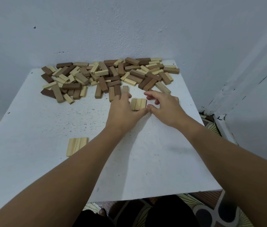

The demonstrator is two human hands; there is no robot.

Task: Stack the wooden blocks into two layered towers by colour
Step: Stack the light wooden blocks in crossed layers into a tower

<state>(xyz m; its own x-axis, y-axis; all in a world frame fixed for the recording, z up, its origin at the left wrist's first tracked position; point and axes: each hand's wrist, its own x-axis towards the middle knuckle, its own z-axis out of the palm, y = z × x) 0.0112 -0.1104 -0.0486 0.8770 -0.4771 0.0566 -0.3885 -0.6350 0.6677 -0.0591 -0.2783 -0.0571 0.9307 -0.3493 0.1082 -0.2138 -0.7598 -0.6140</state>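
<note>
nearest the camera, past the bare forearms, three pale pine blocks (pixel 76 146) lie side by side on the white table (pixel 31 161). further out, the left hand (pixel 124 110) and right hand (pixel 165 107) bracket a second pale trio (pixel 138 104), thumbs meeting at its near end, fingers loosely curled; neither clearly grips a block. the mixed pile of light and dark blocks (pixel 109 76) lies against the wall (pixel 129 30). the blocks look light, rigid and smooth, so probably prone to sliding; pinching each by its long sides seems safest.
</note>
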